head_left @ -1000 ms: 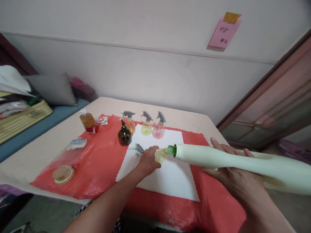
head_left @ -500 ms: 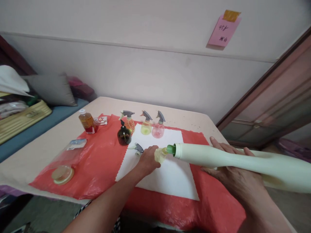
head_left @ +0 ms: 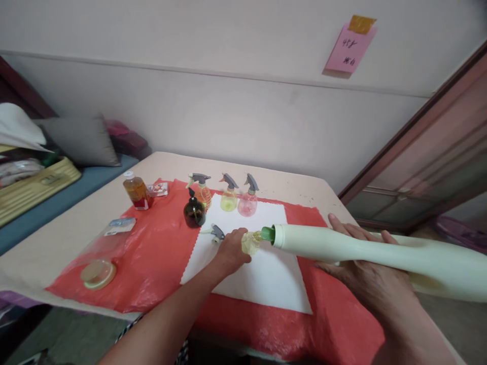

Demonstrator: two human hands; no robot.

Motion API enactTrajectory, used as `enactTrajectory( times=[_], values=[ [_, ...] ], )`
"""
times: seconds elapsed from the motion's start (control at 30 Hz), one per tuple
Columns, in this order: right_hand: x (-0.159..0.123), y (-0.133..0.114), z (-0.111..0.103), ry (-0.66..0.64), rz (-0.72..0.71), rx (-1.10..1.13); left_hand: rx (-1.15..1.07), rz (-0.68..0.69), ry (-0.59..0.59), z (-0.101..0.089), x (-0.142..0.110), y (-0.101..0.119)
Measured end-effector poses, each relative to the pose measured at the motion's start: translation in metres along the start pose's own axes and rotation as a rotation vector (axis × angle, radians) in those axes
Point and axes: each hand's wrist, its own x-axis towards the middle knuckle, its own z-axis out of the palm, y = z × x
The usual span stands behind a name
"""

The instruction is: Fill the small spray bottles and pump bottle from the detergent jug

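My left hand (head_left: 233, 249) is closed round a small clear, yellowish spray bottle (head_left: 250, 244) without its head, above the white cloth. My right hand (head_left: 365, 253) grips a large pale green jug (head_left: 319, 242), tipped so that its mouth points left at the bottle. A green piece (head_left: 268, 233) in the jug's mouth meets the bottle's neck; whether liquid flows cannot be made out. A loose grey spray head (head_left: 216, 233) lies on the white cloth (head_left: 262, 284), just left of my left hand.
Behind stand an orange spray bottle (head_left: 204, 195), a yellow one (head_left: 229, 200), a pink one (head_left: 247, 204) and a dark pump bottle (head_left: 195, 213). On the left are a bottle of amber liquid (head_left: 137, 192), a round lidded container (head_left: 98, 274) and red plastic sheeting (head_left: 152, 263).
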Motion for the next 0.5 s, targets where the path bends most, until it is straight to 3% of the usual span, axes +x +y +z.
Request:
enactTrajectory(
  times=[0.5],
  values=[
    [-0.0013,0.0016,0.0072,0.030,-0.016,-0.019,-0.001,-0.009,-0.008,0.0009,0.0007,-0.0023]
  ],
)
